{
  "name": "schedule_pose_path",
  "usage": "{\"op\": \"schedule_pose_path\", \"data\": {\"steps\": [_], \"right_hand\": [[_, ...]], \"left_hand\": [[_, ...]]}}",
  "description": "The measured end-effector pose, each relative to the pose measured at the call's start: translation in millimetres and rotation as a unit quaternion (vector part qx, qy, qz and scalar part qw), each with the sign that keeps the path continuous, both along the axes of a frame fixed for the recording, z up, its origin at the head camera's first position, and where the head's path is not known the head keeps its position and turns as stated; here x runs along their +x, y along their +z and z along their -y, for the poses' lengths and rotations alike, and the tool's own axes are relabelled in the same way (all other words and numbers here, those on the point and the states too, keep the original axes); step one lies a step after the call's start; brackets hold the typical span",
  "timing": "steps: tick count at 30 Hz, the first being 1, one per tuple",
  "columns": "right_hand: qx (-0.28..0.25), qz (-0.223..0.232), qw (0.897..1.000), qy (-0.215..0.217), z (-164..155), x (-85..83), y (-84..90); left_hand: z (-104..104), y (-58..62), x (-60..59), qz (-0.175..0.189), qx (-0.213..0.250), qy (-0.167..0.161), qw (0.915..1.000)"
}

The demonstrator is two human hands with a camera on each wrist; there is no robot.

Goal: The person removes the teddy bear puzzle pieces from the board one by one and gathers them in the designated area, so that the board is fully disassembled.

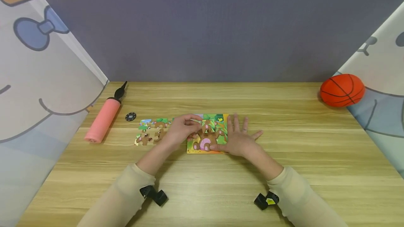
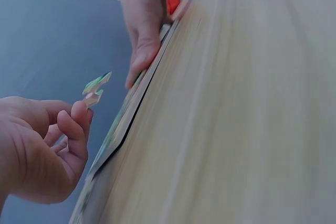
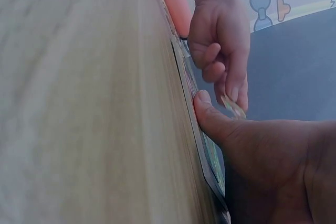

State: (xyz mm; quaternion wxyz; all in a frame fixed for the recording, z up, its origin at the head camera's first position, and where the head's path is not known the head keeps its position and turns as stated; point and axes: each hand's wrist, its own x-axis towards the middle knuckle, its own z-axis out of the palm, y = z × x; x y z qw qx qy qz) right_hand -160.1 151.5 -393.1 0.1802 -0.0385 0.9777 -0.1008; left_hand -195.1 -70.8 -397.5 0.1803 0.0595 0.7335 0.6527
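Observation:
A jigsaw board (image 1: 190, 150) with a brown bear picture lies on the wooden table in the head view. Above its left part, my left hand (image 1: 181, 129) pinches a small puzzle piece (image 2: 94, 92) between thumb and fingertips; the left wrist view shows it raised off the board. My right hand (image 1: 241, 141) lies spread at the board's right edge, its thumb (image 3: 210, 114) resting on the board's near side and the other fingers straight. Left of the board, several loose puzzle pieces (image 1: 144, 138) are laid out, partly hidden by my left hand.
A pink hand pump (image 1: 103, 120) with a black nozzle lies at the left of the table (image 1: 208, 185). Beside it is a round black chip (image 1: 130, 116). At the back right corner sits an orange-red toy basketball (image 1: 342, 90). A grey wall (image 1: 214, 27) rises behind the table.

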Motion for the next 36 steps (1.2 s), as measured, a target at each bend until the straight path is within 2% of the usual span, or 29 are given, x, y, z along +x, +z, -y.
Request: {"op": "schedule_pose_path", "data": {"steps": [5,13,21,26,36], "right_hand": [[-0.003,0.003,1.000,0.000,-1,0.7,0.2],[-0.009,0.000,1.000,-0.001,-1,0.7,-0.1],[-0.013,0.003,1.000,-0.002,-1,1.0,1.6],[-0.011,0.003,1.000,-0.003,-1,0.8,1.4],[-0.011,0.005,1.000,-0.004,-1,0.9,-0.1]], "left_hand": [[17,1.8,2.1,0.005,-0.004,0.002,1.0000],[37,3.0,5.7,0.008,-0.023,0.024,0.9994],[56,-0.2,7.4,-0.001,-0.066,0.025,0.9975],[66,-1.7,8.4,0.005,-0.085,0.033,0.9959],[85,-2.3,12.9,0.011,-0.082,0.026,0.9962]]}}
